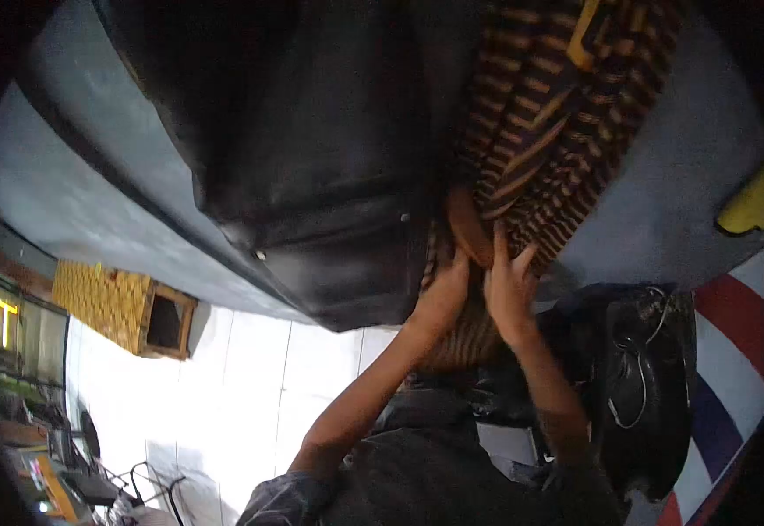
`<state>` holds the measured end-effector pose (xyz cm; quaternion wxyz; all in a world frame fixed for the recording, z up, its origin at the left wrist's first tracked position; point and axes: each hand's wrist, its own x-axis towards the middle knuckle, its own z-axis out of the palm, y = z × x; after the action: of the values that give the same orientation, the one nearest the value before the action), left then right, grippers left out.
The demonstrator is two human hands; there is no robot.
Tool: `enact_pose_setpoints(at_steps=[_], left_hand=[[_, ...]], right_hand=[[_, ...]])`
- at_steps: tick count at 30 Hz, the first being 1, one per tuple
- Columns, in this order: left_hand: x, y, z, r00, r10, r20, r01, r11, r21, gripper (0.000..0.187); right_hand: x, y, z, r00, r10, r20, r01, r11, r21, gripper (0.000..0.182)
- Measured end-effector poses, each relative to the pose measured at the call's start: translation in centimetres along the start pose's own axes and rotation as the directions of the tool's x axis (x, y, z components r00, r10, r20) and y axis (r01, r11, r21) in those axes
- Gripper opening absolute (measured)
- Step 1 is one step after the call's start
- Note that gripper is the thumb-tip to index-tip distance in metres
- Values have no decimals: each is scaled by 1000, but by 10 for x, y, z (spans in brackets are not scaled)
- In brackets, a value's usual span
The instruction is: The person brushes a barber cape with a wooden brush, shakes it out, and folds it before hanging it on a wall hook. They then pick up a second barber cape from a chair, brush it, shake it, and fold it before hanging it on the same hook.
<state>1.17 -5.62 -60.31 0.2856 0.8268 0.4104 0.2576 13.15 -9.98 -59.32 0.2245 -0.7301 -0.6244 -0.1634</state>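
Observation:
A striped brown-and-black cloth (544, 167) hangs at upper centre-right, its surface gathered in folds. Over it lies a smooth brown piece (468, 230), which I cannot identify, with its lower end between my hands. My left hand (443, 296) is closed on the cloth's lower part, its fingertips partly hidden. Close beside it on the right, my right hand (511, 294) grips the folds, with some fingers raised along them. A dark garment with small metal studs (329, 202) hangs left of the striped cloth, near my left hand.
Behind the garments is a grey-blue wall (680, 149). A woven box with an open end (106, 302) stands at the left on white tiles (251, 377). A shiny black seat-like object with a white cable (640, 394) is lower right, beside a red, white and blue striped surface (732, 359).

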Motion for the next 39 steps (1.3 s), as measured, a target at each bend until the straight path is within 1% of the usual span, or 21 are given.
enact_pose_setpoints(at_steps=[2, 4, 5, 7, 8, 10, 11, 14, 16, 17, 18, 19, 21, 23, 25, 27, 29, 31, 34, 37, 39], left_hand=[[-18, -33, 34, 942, -275, 194, 288, 957, -42, 48], [-38, -96, 88, 996, -53, -70, 37, 975, -218, 41], [-51, -100, 90, 994, -73, -76, 56, 976, -211, 41], [-74, -104, 87, 995, -96, 11, 96, 971, -217, 33], [-83, -108, 83, 946, -271, 176, 310, 913, -264, 59], [-118, -142, 112, 979, -183, 86, 195, 969, -152, 56], [-133, -154, 121, 998, -63, 29, 63, 998, -21, 54], [-175, -109, 35, 923, -338, 185, 337, 941, 40, 37], [-220, -129, 34, 793, -566, 227, 581, 814, -2, 29], [-248, -147, 45, 728, -659, 191, 681, 727, -87, 27], [-269, -153, 27, 739, -547, 395, 520, 834, 182, 31], [-288, -150, 11, 725, -585, 365, 568, 806, 164, 31], [-325, -135, -15, 573, -798, 185, 818, 570, -74, 31], [-362, -128, -33, 435, -866, 246, 891, 374, -259, 37], [-401, -109, -43, 616, -787, 21, 287, 200, -937, 55], [-428, -88, -49, 538, -840, -69, 31, 102, -994, 75], [-438, -65, -66, 117, -972, -203, -259, 167, -951, 87], [-460, -63, -69, -105, -969, -222, -324, 244, -914, 90], [-516, -69, -69, -238, -908, -344, -412, 415, -811, 73], [-579, -54, -81, -404, -838, -366, -199, 471, -859, 59], [-616, -45, -81, -332, -593, -734, 612, 456, -646, 62]], right_hand=[[-27, -3, 33, 992, 26, 127, -37, 996, 85, 69], [-51, -9, 67, 993, -69, 91, 47, 973, 225, 64], [-65, -12, 77, 991, -83, 100, 57, 969, 242, 64], [-94, -15, 88, 858, -27, 513, -132, 954, 270, 65], [-106, -18, 95, 852, -58, 520, -111, 952, 287, 65], [-131, -22, 107, 794, -90, 602, -185, 906, 380, 72], [-149, -22, 125, 779, -143, 611, -146, 906, 398, 72], [-181, -48, 155, 775, -511, 371, 296, 813, 502, 81], [-171, -95, 106, 511, -435, 742, -364, 672, 645, 83], [-172, -114, 97, 466, -487, 739, -341, 672, 658, 83], [-173, -134, 90, 461, -661, 592, -295, 515, 805, 82], [-176, -150, 87, 446, -795, 412, -261, 325, 909, 81], [-182, -178, 75, 214, -847, 487, -305, 415, 857, 79], [-180, -215, 55, 255, -915, 313, -132, 288, 948, 75], [-185, -249, 35, 194, -943, 271, -91, 258, 962, 70], [-198, -282, 21, 84, -963, 256, 33, 260, 965, 67], [-221, -309, 12, -11, -985, 171, 91, 170, 981, 68], [-242, -338, -9, -165, -982, 89, 57, 81, 995, 75], [-271, -385, -49, -400, -910, 105, -167, 185, 968, 84], [-302, -429, -71, -259, -951, -170, 66, -193, 979, 86], [-318, -468, -105, -316, -867, -385, 73, -427, 901, 85]])
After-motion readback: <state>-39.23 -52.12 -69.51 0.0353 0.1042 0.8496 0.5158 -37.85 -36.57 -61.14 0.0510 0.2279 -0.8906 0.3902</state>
